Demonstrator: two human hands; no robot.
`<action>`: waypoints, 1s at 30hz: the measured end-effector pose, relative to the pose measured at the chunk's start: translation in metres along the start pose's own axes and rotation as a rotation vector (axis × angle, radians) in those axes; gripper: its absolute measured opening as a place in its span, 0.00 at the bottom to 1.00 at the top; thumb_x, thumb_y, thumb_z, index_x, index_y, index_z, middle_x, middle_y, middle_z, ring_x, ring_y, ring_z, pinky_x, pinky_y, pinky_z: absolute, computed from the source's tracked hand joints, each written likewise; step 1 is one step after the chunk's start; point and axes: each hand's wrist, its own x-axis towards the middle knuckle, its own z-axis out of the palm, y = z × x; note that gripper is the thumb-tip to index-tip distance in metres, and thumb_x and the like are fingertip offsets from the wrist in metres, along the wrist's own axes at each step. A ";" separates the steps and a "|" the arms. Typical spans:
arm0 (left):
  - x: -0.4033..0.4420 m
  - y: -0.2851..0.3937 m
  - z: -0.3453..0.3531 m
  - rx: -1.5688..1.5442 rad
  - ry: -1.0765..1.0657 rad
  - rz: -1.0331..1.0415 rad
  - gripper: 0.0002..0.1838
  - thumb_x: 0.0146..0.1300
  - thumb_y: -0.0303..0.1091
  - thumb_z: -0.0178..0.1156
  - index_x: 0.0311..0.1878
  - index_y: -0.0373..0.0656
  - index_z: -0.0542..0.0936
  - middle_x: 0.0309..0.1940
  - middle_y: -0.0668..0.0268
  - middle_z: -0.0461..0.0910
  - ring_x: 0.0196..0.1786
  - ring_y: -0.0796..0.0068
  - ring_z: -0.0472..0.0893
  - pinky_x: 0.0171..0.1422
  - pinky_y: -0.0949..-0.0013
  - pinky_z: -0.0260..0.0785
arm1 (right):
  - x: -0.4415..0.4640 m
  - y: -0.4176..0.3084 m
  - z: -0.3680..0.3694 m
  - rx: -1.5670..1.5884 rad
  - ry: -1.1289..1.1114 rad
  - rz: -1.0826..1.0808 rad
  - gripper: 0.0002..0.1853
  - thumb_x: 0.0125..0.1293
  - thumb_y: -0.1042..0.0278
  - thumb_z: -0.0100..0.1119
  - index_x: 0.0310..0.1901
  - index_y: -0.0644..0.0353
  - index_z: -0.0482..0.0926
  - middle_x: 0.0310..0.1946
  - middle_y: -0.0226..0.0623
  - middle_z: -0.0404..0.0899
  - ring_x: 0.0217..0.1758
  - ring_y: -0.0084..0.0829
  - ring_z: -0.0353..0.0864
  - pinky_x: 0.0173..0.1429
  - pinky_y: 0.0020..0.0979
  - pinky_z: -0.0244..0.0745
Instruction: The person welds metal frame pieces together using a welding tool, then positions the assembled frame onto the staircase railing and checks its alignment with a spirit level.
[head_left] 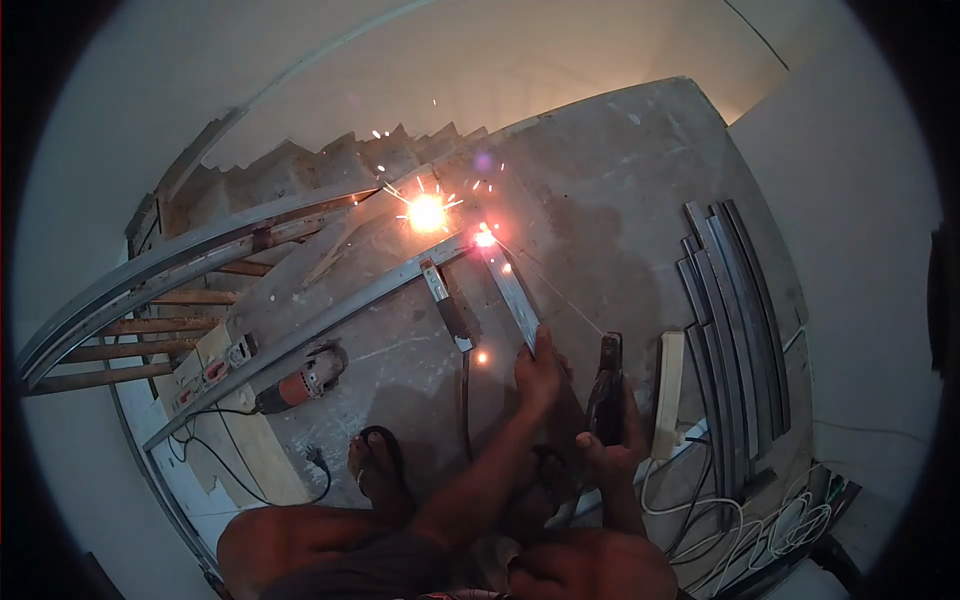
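My left hand [540, 372] is closed round the near end of a short metal bar [512, 295]. My right hand [615, 440] grips a black electrode holder [606, 385], from which a thin rod slants up to the corner where the short bar meets a long metal bar [340, 317]. That corner glows red and white, and a bright burst of sparks [427, 213] shows just left of it. A clamp [446, 305] with a cable sits on the long bar near the joint.
An orange angle grinder [300, 385] lies left of my feet. Several dark metal bars [735, 330] lie at the right, above coiled pale cables [790, 525]. A curved metal railing [200, 250] and steps [290, 165] stand at the upper left.
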 end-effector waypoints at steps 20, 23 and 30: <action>-0.003 0.001 -0.005 0.107 -0.037 0.036 0.32 0.71 0.65 0.54 0.34 0.39 0.72 0.19 0.63 0.75 0.21 0.70 0.78 0.26 0.64 0.71 | 0.002 -0.011 0.003 0.154 -0.060 0.086 0.54 0.56 0.49 0.78 0.74 0.71 0.58 0.67 0.48 0.71 0.69 0.37 0.72 0.71 0.38 0.67; -0.004 0.003 0.000 0.092 0.009 0.035 0.32 0.71 0.65 0.53 0.36 0.38 0.72 0.19 0.63 0.74 0.20 0.70 0.78 0.26 0.64 0.71 | 0.002 -0.013 0.003 0.127 -0.051 0.075 0.54 0.56 0.47 0.78 0.74 0.71 0.58 0.68 0.49 0.70 0.70 0.38 0.70 0.72 0.38 0.65; -0.002 0.000 -0.001 0.035 -0.016 -0.015 0.30 0.72 0.64 0.53 0.38 0.39 0.71 0.20 0.64 0.74 0.20 0.71 0.77 0.25 0.65 0.70 | 0.003 -0.012 0.004 0.058 -0.030 0.132 0.57 0.53 0.44 0.79 0.74 0.71 0.59 0.65 0.45 0.72 0.65 0.34 0.73 0.66 0.34 0.70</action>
